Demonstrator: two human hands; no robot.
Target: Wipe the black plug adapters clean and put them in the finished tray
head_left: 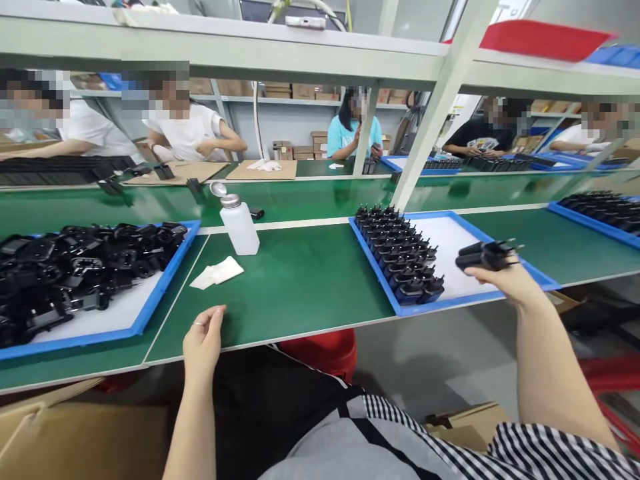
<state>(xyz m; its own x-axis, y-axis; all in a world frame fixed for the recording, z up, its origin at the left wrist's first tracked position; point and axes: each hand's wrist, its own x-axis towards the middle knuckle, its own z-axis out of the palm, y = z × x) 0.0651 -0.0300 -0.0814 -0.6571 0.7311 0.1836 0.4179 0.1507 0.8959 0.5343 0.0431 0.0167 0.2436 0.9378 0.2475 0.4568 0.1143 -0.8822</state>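
the right hand (505,277) was closed around a black plug adapter (487,255), held above the near right part of the right tray (543,279). the adapter's long axis ran roughly left to right, its metal prongs pointing right, away from the rows. the rows of adapters (400,250) stood upright along the tray's left side, to the left of the held adapter and just beside it; the white tray floor under the right hand was bare. the right hand was far nearer to these rows than the left.

the left hand (203,340) rested at the near edge of the green tabletop (300,280), fingers loosely extended, gripping nothing. beyond it lay a folded white cloth (217,273) and, farther back, a white dispenser bottle (239,225) with a metal cap. the left tray (150,303), blue-rimmed, carried a loose heap of black parts (75,270), well apart from the right hand. nothing stood between the held adapter and the rows. a shelf post (430,120) rose behind the right tray. other people sat at the far benches.
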